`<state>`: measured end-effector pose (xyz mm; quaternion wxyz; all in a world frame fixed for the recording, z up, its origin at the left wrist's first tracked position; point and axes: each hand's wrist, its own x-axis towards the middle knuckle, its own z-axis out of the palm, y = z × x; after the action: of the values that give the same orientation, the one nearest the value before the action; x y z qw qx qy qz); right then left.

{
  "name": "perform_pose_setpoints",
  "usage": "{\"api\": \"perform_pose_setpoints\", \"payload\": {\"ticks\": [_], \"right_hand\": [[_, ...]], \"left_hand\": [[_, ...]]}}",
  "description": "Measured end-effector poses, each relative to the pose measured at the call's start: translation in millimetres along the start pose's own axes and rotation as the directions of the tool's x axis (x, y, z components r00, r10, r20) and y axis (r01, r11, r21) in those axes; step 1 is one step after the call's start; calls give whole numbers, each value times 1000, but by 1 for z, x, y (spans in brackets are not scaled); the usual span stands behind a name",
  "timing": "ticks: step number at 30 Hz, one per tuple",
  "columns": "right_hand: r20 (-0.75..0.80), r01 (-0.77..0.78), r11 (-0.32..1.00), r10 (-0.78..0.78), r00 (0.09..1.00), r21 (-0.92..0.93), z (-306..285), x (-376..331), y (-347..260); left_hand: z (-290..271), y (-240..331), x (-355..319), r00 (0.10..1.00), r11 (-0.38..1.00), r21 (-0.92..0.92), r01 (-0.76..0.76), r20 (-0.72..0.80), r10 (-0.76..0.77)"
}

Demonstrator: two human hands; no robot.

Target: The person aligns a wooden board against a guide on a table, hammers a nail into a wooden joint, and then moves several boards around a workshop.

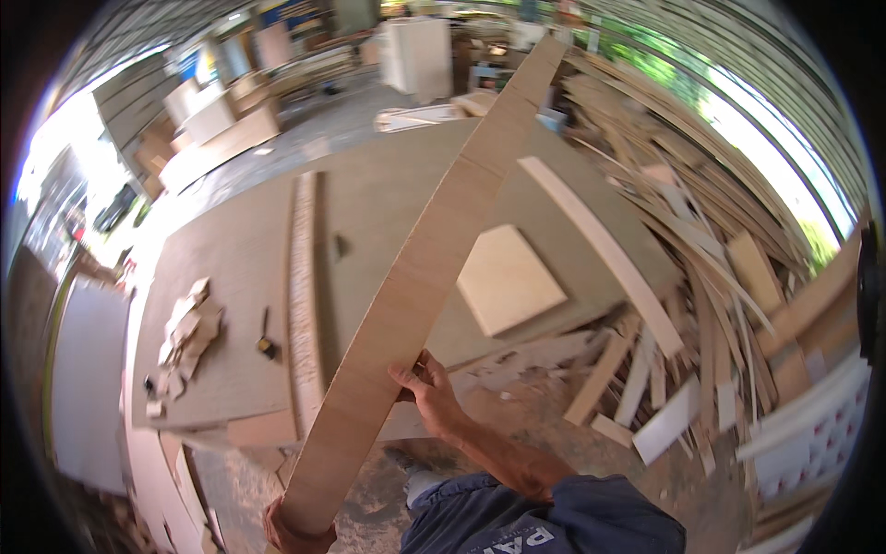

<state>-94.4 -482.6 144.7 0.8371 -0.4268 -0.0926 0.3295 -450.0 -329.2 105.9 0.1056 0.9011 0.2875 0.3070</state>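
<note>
A long plywood strip (pixel 406 277) slants from the lower left up toward the far right, raised over the worktable (pixel 388 185). Around its near end my left hand (pixel 297 528) is closed, partly cut off by the lower edge. Farther along, my right hand (pixel 426 392) grips the strip's right edge, thumb on top and fingers beneath. On the table beyond the right hand lies a pale board with angled corners (pixel 509 280). A narrow light strip (pixel 600 242) rests to the right of that board, overhanging the near edge.
Left on the table are a rough-faced long strip (pixel 305 277), a pile of small wood pieces (pixel 191 334) and a black-and-yellow tape measure (pixel 267 346). Heaped offcuts (pixel 701 212) fill the right side. A white cabinet-like box (pixel 417 57) stands far back; white panels (pixel 89 379) lean at left.
</note>
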Motion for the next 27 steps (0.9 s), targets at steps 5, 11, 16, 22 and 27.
{"api": "perform_pose_setpoints", "payload": {"ticks": [5,11,16,22,27], "right_hand": [[-182,118,992,-109,977,38,-84,-73,-60],[-524,371,928,-297,799,40,-171,-151,-100],[-727,523,852,-345,593,22,-222,-185,-112],[-882,692,714,-392,263,-111,-290,-207,-152],[-864,732,654,-466,193,-189,-395,-194,-188]], "left_hand": [[19,80,63,944,946,-125,-300,105,313],[75,192,156,752,781,-346,-520,249,610],[156,258,220,449,518,-568,-640,271,851],[263,415,276,148,230,-738,-635,177,973],[369,558,310,-32,29,-779,-626,63,998]]}}
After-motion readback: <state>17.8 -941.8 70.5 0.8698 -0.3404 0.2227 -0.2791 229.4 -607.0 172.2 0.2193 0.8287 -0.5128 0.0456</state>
